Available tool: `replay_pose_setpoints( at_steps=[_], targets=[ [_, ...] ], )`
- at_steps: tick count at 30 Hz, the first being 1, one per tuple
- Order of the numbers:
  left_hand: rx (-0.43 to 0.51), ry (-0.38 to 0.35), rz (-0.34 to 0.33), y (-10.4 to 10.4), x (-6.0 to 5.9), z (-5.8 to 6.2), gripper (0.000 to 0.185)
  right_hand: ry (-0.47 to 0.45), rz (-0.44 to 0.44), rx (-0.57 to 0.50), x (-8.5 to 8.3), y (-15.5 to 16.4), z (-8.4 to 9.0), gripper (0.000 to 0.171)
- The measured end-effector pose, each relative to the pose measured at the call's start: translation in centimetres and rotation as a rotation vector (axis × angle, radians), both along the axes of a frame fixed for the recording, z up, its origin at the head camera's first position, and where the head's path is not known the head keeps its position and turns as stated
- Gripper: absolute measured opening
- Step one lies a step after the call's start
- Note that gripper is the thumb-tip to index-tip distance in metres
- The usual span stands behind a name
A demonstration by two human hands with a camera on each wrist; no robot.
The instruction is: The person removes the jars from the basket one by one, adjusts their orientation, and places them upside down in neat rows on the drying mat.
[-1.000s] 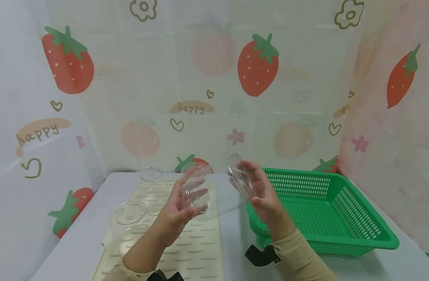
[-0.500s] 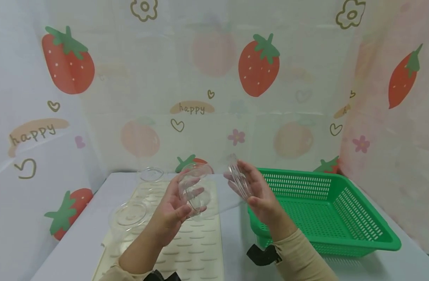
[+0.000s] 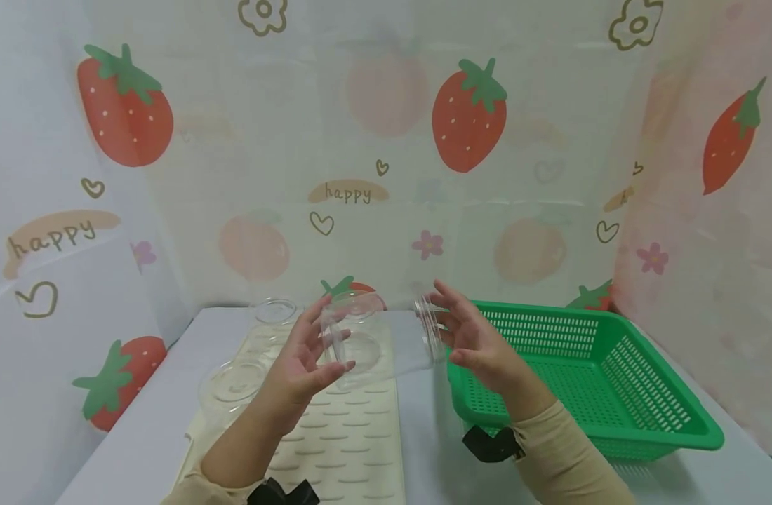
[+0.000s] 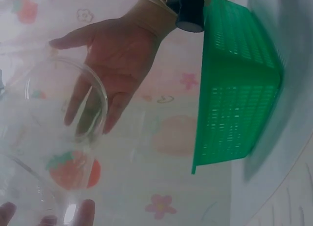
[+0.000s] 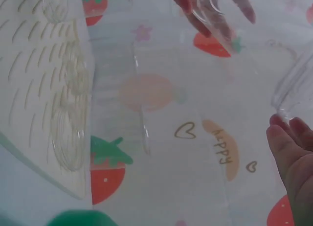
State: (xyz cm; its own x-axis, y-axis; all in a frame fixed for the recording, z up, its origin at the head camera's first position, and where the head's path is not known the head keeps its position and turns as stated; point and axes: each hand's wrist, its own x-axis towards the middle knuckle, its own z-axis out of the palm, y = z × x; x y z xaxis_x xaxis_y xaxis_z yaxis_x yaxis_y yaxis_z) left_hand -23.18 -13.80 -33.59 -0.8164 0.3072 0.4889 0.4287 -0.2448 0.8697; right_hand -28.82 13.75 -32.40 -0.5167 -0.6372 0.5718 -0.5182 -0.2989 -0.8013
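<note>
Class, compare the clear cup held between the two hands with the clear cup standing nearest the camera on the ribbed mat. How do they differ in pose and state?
The held cup lies on its side in the air; the mat cup stands upright on the ribbed mat. The left hand and the right hand support the held cup at its ends; nothing touches the mat cup. Both are clear plastic and look empty.

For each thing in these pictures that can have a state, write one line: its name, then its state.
Clear jar: on its side in the air between both hands, no lid on it.
Left hand: fingers straight, against the jar's base end.
Right hand: fingers straight, at the jar's open threaded mouth.
Green basket: upright on the table, nothing visible inside.
Clear container: standing on the ribbed mat.
</note>
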Motion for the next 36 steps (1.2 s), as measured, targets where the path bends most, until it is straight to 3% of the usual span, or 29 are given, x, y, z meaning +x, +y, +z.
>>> replay_pose_setpoints(
  at_steps=[5,11,16,22,29,36],
  targets=[
    [-0.188,-0.009,0.141,-0.4,0.1,0.2,0.081,0.063,-0.075,0.092,-0.2,0.5,1.3,0.087],
    [-0.415,-0.031,0.262,-0.4,0.0,0.2,0.085,0.192,-0.259,0.294,0.1,0.3,2.2,0.087],
    [-0.501,-0.021,0.278,-0.2,-0.1,0.1,0.088,0.292,-0.333,0.421,0.5,-0.8,1.9,0.091],
    [-0.566,0.044,0.295,-0.1,-0.1,0.2,0.092,0.251,-0.316,0.497,1.0,-2.3,1.3,0.093],
    [-0.64,0.069,0.297,-0.1,0.0,0.2,0.095,0.271,-0.318,0.613,1.2,-3.9,0.5,0.095],
    [-0.651,0.1,0.278,-0.1,0.1,-0.1,0.094,0.307,-0.353,0.777,1.2,-5.1,-0.2,0.1]
  ],
)
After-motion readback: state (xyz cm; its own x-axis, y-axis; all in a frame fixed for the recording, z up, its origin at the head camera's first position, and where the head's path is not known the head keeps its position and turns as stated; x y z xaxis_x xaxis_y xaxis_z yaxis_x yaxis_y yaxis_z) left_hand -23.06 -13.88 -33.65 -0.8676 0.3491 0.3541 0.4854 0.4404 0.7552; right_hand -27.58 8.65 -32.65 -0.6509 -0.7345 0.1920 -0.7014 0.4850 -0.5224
